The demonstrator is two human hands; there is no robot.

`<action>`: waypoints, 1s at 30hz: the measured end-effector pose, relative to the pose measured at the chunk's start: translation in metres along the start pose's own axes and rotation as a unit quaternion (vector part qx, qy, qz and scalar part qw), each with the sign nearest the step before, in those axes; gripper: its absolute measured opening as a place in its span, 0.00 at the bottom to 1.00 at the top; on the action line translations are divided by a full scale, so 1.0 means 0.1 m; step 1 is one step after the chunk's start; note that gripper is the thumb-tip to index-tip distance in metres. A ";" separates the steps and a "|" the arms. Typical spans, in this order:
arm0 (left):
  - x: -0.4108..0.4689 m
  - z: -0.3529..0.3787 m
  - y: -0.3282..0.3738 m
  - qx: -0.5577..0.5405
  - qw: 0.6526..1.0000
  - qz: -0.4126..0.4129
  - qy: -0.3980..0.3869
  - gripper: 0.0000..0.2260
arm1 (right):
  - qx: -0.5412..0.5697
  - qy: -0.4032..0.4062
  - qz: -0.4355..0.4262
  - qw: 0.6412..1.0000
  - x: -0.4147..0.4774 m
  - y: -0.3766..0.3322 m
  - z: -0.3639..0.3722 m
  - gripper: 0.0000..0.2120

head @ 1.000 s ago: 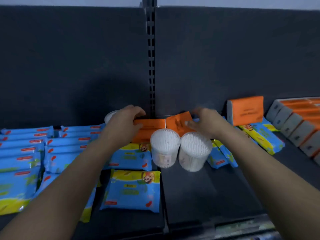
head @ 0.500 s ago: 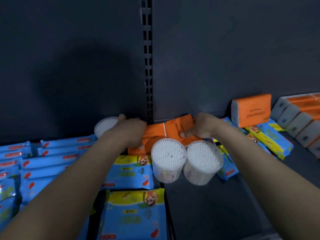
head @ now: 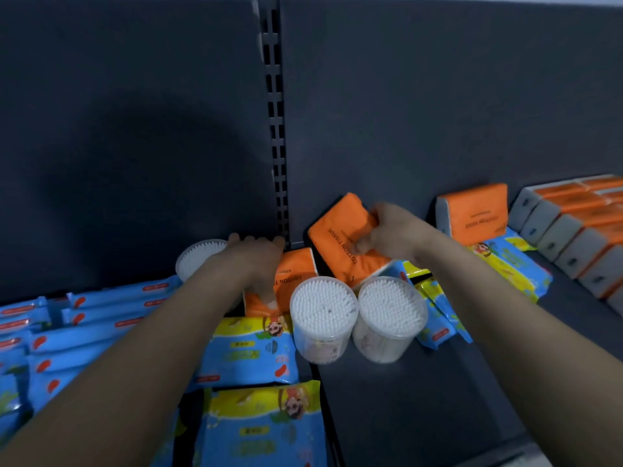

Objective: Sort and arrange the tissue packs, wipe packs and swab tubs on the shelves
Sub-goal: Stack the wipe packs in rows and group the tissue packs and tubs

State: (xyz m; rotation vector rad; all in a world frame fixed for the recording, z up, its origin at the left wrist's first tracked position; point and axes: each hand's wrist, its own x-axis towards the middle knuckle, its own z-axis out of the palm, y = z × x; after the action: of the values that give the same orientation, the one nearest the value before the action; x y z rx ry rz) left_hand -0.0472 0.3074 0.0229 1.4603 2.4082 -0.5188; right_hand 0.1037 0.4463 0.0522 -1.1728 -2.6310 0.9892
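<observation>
Fingers and thumb of the right hand [head: 397, 235] are clamped on a soft orange film-wrapped tissue pack [head: 340, 230], held tilted at the far back of the dark shelf [head: 421, 399]; judged light and squashy, it is best gripped by its edges, while the left hand [head: 256, 261], laid on a second flat-lying orange pack [head: 296, 274], has fingers whose curl cannot be told

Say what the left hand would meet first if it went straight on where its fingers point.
Probably the shelf's dark back wall: the left hand lies on an orange tissue pack, fingertips pointing at the wall just ahead; depth is unclear.
</observation>
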 end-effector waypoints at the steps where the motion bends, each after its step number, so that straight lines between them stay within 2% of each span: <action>1: -0.01 0.00 0.00 0.008 1.000 -0.004 0.005 0.44 | 0.018 0.019 -0.014 1.000 -0.02 0.00 -0.03 0.25; 4: -0.05 0.00 -0.01 0.009 0.999 0.000 0.042 0.39 | 0.072 0.067 -0.050 0.994 -0.08 0.06 -0.09 0.23; 7: -0.11 -0.09 -0.05 -0.097 0.987 0.014 0.125 0.27 | 0.125 0.106 -0.071 0.984 -0.14 0.14 -0.14 0.22; 10: -0.24 -0.25 -0.05 -0.257 0.940 0.024 0.222 0.20 | 0.166 0.139 -0.080 0.973 -0.20 0.23 -0.21 0.22; 15: -0.42 -0.48 0.26 -0.371 0.864 0.019 0.340 0.20 | 0.173 0.192 -0.091 0.962 -0.36 0.47 -0.46 0.20; 20: -0.40 -0.66 0.87 -0.426 0.829 0.066 0.357 0.18 | 0.169 0.223 -0.073 0.957 -0.51 0.99 -0.88 0.21; 23: -0.36 -0.79 1.34 -0.449 0.820 0.086 0.345 0.15 | 0.170 0.248 -0.064 0.952 -0.64 1.37 -1.17 0.19; 26: -0.30 -0.91 1.90 -0.461 0.819 0.093 0.327 0.13 | 0.151 0.256 -0.064 0.953 -0.75 1.78 -1.48 0.18; 30: -0.20 -1.00 2.59 -0.445 0.840 0.096 0.294 0.10 | 0.112 0.231 -0.061 0.964 -0.86 2.30 -1.91 0.17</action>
State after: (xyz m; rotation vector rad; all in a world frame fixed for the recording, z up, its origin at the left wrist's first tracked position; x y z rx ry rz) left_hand 0.1873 0.4459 0.0797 1.4528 2.2644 1.1212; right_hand 0.3725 0.5996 0.0791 -1.0247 -2.1365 0.8391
